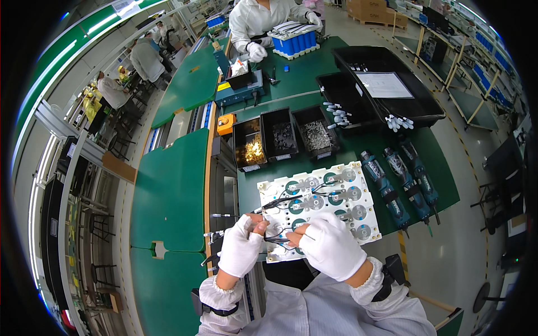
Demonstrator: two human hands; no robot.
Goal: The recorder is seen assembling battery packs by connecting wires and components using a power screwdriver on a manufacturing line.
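Observation:
A white plastic panel (pixel 314 210) lies before me on the green bench, with round grey metal discs and tabs on it. Black wires (pixel 277 239) run across it and past its left edge, where several end in small connectors (pixel 216 235). My left hand (pixel 242 246), in a white glove with bare fingertips, is closed in a pinch on the black wires at the panel's left edge. Over the panel's near part, my right hand (pixel 332 246), gloved likewise, pinches the black wires too. Its fingers partly hide what they grip.
Three black bins with brass-coloured pieces (pixel 250 148), dark pieces (pixel 278 133) and silver screws (pixel 316 135) stand beyond the panel. Several teal power screwdrivers (pixel 386 190) lie right. A large black tray (pixel 417 106) holds paper. Across the bench, a person (pixel 260 25) handles a blue battery pack (pixel 294 43).

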